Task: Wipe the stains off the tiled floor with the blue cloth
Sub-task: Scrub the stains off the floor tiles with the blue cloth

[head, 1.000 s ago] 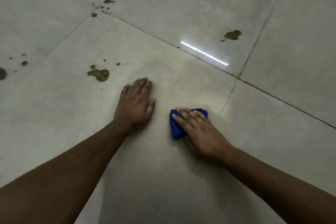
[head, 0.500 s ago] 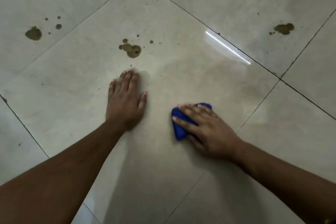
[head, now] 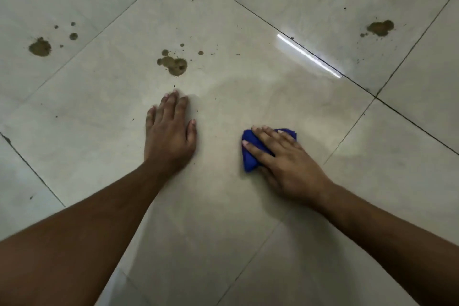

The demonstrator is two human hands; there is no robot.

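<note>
Down on the pale glossy tiled floor (head: 248, 206), the right hand (head: 283, 161) lies flat with fingers splayed over a crumpled bright blue cloth (head: 249, 150), pressing it to the tile. Well apart from it, the left hand (head: 170, 133) rests palm-down, fingers together, just short of a brown splattered stain (head: 175, 65). Two other brown stains sit at far left (head: 39, 47) and upper right (head: 380, 28).

Bare tiled floor (head: 248, 218) lies open around both hands.
</note>
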